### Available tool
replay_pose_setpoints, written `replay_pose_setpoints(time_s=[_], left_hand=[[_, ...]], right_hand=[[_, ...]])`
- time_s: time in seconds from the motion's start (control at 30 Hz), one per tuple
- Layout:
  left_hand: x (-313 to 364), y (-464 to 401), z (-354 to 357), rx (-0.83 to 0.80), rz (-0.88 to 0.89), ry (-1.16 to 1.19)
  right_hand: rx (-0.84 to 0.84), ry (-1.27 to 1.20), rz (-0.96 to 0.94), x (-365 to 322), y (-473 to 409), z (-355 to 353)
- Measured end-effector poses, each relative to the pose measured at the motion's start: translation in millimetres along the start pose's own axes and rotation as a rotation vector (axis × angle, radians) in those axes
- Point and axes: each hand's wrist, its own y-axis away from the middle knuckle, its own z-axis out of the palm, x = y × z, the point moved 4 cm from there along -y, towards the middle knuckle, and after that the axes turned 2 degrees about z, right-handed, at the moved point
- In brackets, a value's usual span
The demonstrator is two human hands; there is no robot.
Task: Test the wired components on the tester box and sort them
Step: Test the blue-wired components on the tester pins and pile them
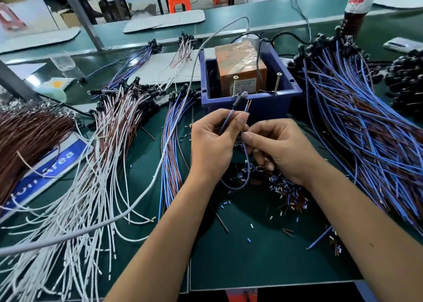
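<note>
Right now the wired component [238,102] is up at twelve o'clock from my hands, its black head just under the two upright screws [278,82] on the tester box [251,100], and its bare wire tips [248,103] point toward them, so I judge I am lining the leads up for contact. My left hand [215,141] pinches the blue and brown leads between thumb and fingers to keep the tips steady, while my right hand [279,148], fingers curled, pinches the blue wire lower down where it loops toward six o'clock. Around five o'clock lies a scatter of stripped insulation bits [281,187]. At three o'clock sits the big pile of blue and brown components [366,123], probably untested stock; at nine o'clock a smaller blue-brown bunch [171,141] and, farther out, white-wired ones [91,187], likely sorted lots.
</note>
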Motion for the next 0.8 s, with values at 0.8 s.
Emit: replay_pose_setpoints(time_s=[0.8], left_hand=[[12.7, 5.2, -11.2, 0.360, 0.183, -0.240]], right_hand=[[0.128, -0.170, -0.077, -11.8, 2.1, -12.8]])
